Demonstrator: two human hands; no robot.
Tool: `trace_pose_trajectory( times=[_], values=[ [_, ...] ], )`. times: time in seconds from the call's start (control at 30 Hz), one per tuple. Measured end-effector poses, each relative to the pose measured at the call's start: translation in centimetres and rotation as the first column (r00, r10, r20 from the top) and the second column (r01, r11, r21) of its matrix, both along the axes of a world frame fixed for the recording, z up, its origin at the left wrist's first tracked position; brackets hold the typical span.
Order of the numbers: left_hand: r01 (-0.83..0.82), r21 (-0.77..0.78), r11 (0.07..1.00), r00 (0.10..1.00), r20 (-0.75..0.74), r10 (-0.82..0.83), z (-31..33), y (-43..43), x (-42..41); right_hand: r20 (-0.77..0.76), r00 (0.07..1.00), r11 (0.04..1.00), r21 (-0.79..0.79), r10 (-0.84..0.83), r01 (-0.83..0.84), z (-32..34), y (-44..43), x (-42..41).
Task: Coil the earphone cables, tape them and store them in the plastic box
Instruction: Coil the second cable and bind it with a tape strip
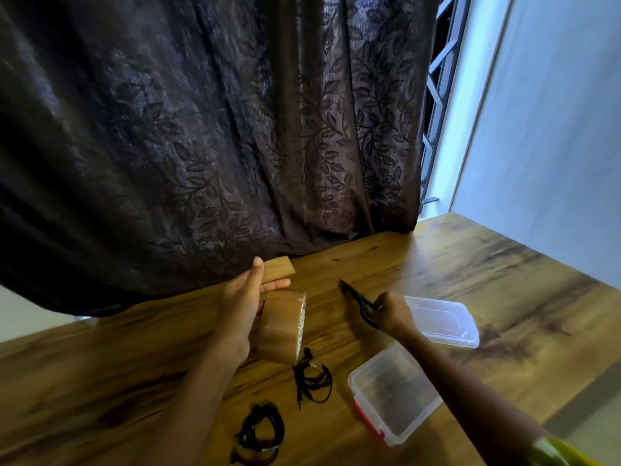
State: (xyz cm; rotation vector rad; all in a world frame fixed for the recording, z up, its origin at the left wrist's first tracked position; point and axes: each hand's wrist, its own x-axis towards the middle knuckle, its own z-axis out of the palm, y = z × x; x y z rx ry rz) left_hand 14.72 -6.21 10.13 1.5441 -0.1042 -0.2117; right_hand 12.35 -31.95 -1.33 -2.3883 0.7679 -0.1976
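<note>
A dark curtain [201, 146] hangs along the table's [437, 264] far edge; the right side lies bare. Toward the near edge sit the open plastic box [393, 398], its lid [443, 321] just beyond, and two coiled earphones [312, 378] [260, 432]. The left hand [245, 307] pinches the tape roll's [284, 326] pulled strip between thumb and straight fingers. The right hand [393, 312] grips scissors [361, 306], blades together.

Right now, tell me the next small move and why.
Probably bring the black scissors in the right hand across and snip the brown tape strip that the left hand pinches above the brown tape roll; whether it is already cut free I cannot tell.
</note>
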Motion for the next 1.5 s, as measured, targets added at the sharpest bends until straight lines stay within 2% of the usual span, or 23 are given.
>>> trace_pose_trajectory(
  times=[0.13, 0.33, 0.53, 0.6, 0.63, 0.67, 0.7, 0.73, 0.77, 0.8, 0.83, 0.9, 0.97, 1.07, 1.17, 1.2, 1.27, 1.33, 1.37, 1.5],
  values=[
    [-0.013, 0.016, 1.000, 1.000, 0.016, 0.013, -0.4, -0.2, 0.0, -0.015, 1.000, 0.999, -0.035, -0.001, 0.000, -1.4, 0.4, 1.1],
    [0.002, 0.017, 1.000, 1.000, 0.019, -0.002, -0.7, -0.3, 0.1, -0.104, 0.994, 0.981, -0.196, -0.022, 0.001, -2.0, 0.4, 1.8],
    [0.000, -0.010, 1.000, 1.000, 0.026, 0.001, -0.6, -0.6, 0.1, -0.169, 0.985, 0.977, -0.205, 0.026, -0.061, -1.9, 0.1, 1.8],
    [0.001, -0.013, 1.000, 0.999, 0.032, -0.001, -0.6, -0.8, 0.2, -0.141, 0.989, 0.978, -0.193, 0.047, -0.074, -0.8, 0.8, 1.5],
    [-0.003, -0.012, 1.000, 0.999, 0.033, 0.003, -0.7, -0.8, 0.1, -0.068, 0.996, 0.989, -0.138, 0.052, -0.061, 0.1, 1.5, 1.3],
    [-0.011, -0.014, 1.000, 0.999, 0.035, 0.012, -0.7, -0.9, 0.1, 0.049, 0.998, 0.999, -0.006, 0.048, -0.048, 1.2, 2.5, 1.0],
    [-0.022, -0.018, 1.000, 0.999, 0.035, 0.023, -0.7, -0.9, 0.2, 0.166, 0.986, 0.978, 0.200, 0.028, -0.061, 2.6, 3.8, 0.6],
    [-0.036, -0.022, 0.999, 0.999, 0.034, 0.036, -0.8, -1.0, 0.3, 0.242, 0.970, 0.894, 0.429, 0.019, -0.125, 4.2, 5.3, 0.0],
    [-0.046, -0.028, 0.999, 0.998, 0.033, 0.047, -0.8, -1.0, 0.3, 0.292, 0.955, 0.768, 0.600, 0.048, -0.222, 5.9, 6.8, -0.7],
    [-0.052, -0.035, 0.998, 0.998, 0.035, 0.054, -0.7, -1.1, 0.4, 0.333, 0.937, 0.665, 0.676, 0.109, -0.318, 7.0, 8.0, -1.3],
    [-0.053, -0.040, 0.998, 0.998, 0.038, 0.055, -0.6, -1.0, 0.4, 0.369, 0.912, 0.606, 0.688, 0.181, -0.398, 7.8, 9.1, -2.0],
    [-0.056, -0.052, 0.997, 0.997, 0.044, 0.058, -0.5, -1.0, 0.4, 0.430, 0.859, 0.556, 0.656, 0.279, -0.510, 8.7, 10.9, -3.2],
    [-0.060, -0.068, 0.996, 0.997, 0.039, 0.063, -0.4, -0.9, 0.4, 0.492, 0.826, 0.549, 0.625, 0.274, -0.555, 8.4, 11.7, -3.6],
    [-0.031, -0.077, 0.997, 0.999, 0.021, 0.033, -0.5, -0.5, 0.4, 0.486, 0.841, 0.646, 0.567, 0.239, -0.511, 7.7, 11.6, -3.1],
    [-0.020, -0.058, 0.998, 1.000, 0.003, 0.021, -1.2, -0.1, 0.1, 0.414, 0.860, 0.759, 0.445, 0.297, -0.476, 6.9, 10.9, -2.3],
    [-0.032, -0.042, 0.999, 0.999, 0.005, 0.032, -1.3, 0.1, 0.0, 0.375, 0.863, 0.802, 0.364, 0.339, -0.473, 6.6, 10.7, -2.0],
    [-0.041, -0.036, 0.999, 0.999, 0.004, 0.041, -1.4, 0.5, -0.3, 0.244, 0.868, 0.884, 0.077, 0.432, -0.462, 5.7, 10.1, -1.2],
    [-0.035, -0.047, 0.998, 0.999, 0.003, 0.035, -1.3, 0.9, -0.4, 0.064, 0.874, 0.860, -0.227, 0.482, -0.458, 4.7, 9.2, -0.5],
    [-0.030, -0.051, 0.998, 0.999, 0.010, 0.031, -1.2, 1.1, -0.5, -0.020, 0.877, 0.830, -0.314, 0.480, -0.461, 4.1, 8.8, -0.2],
    [-0.035, -0.061, 0.998, 0.999, 0.025, 0.037, -1.1, 1.9, -0.8, -0.203, 0.866, 0.755, -0.427, 0.456, -0.498, 2.7, 8.3, 0.4]
  ],
)
